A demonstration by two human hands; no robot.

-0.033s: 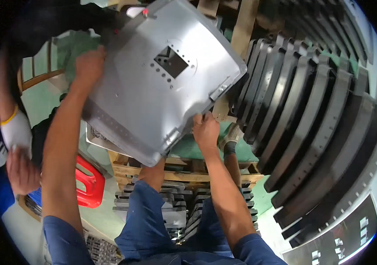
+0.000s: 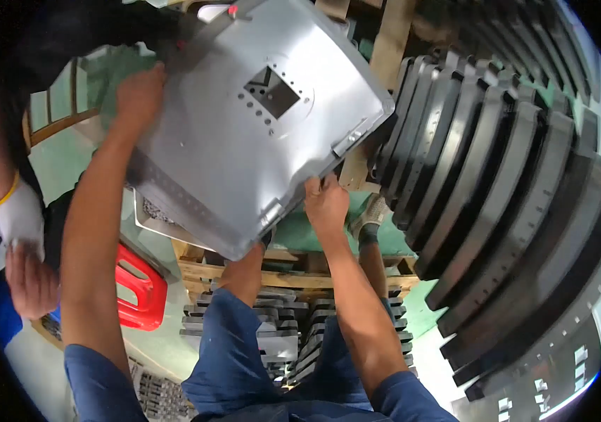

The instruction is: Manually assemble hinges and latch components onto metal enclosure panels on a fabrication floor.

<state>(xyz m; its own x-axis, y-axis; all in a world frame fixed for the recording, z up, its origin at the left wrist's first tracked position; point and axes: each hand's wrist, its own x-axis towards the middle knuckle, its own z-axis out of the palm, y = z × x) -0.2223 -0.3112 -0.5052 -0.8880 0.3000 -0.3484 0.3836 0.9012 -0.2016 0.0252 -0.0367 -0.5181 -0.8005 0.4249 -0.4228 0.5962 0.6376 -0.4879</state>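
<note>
A large grey sheet-metal panel [image 2: 209, 141] is held up tilted in front of me. It has a square cut-out, small holes around it, and hinge-like fittings on its right edge. My left hand [image 2: 140, 97] is closed at the panel's left edge, its fingertips partly hidden. On the lower right edge, my right hand [image 2: 326, 207] is closed with its thumb and fingers at the rim. The panel covers part of what lies behind it.
Rows of similar dark metal panels [image 2: 483, 176] stand upright at the right. Below are a wooden pallet [image 2: 293, 280] and stacked metal parts [image 2: 272, 330]. A red plastic stool-like object [image 2: 142, 292] sits at the left, near another person's hand [image 2: 32, 281] and white-gloved hand [image 2: 19, 214].
The panel and both my hands have shifted very slightly up and left in the picture. The other person's hands at the left have moved a little. My grip looks the same.
</note>
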